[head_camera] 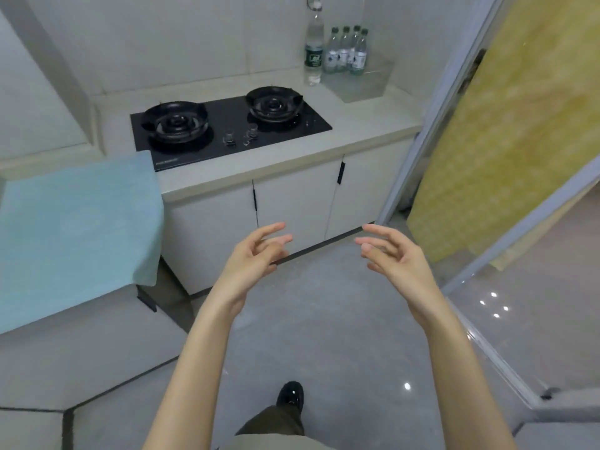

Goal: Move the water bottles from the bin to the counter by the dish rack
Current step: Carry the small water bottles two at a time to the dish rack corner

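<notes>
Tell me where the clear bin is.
Head view: the clear bin sits at the far right corner of the counter, right of the stove, holding four small bottles; a tall bottle stands just left of it.

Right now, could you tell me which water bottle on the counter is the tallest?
The leftmost bottle, with a white cap and dark green label; the four green-capped bottles beside it are clearly shorter.

The pale worktop (pixel 373 125) carries a black two-burner hob (pixel 227 120); at its back right corner stands a tall bottle (pixel 314 50); a clear bin (pixel 367 87) sits just beside it.
</notes>
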Demonstrator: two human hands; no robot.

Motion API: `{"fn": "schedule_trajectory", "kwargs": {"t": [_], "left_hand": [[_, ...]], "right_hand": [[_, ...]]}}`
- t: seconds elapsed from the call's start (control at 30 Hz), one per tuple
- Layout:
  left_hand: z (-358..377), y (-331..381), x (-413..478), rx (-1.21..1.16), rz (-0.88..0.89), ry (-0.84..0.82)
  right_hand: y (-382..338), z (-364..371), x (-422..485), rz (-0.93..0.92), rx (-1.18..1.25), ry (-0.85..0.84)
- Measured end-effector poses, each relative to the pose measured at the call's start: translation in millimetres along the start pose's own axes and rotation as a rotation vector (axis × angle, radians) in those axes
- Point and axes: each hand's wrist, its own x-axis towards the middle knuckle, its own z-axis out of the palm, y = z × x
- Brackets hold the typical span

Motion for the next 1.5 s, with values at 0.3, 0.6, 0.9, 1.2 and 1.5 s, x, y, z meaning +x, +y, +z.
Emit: {"fn": "schedule_trajectory", "kwargs": {"t": [0.3, 0.6, 0.9, 1.2, 1.5], "left_hand": [[56.7, 76.8, 162.6, 0.089, 0.047, -0.234], [127.3, 130.6, 307.6, 0.179, 0.104, -0.287], [185.4, 204.6, 451.8, 0.237, 0.161, -0.183], [208.3, 267.0, 556.4, 0.268, 0.244, -0.082], [222.9, 299.8, 691.2, 0.26, 0.288, -0.051]], "right_hand": [[-29.9, -55.9, 133.4, -0.015, 0.042, 0.142], [-33.3, -123.1, 292.9, -0.052, -0.016, 0.09], [-68.4, -201.7, 464.9, -0.158, -0.152, -0.06], [-112.4, -230.2, 620.8, -0.287, -0.185, -0.109], [-136.7, -225.0, 770.9, -0.372, -0.194, -0.088]]}}
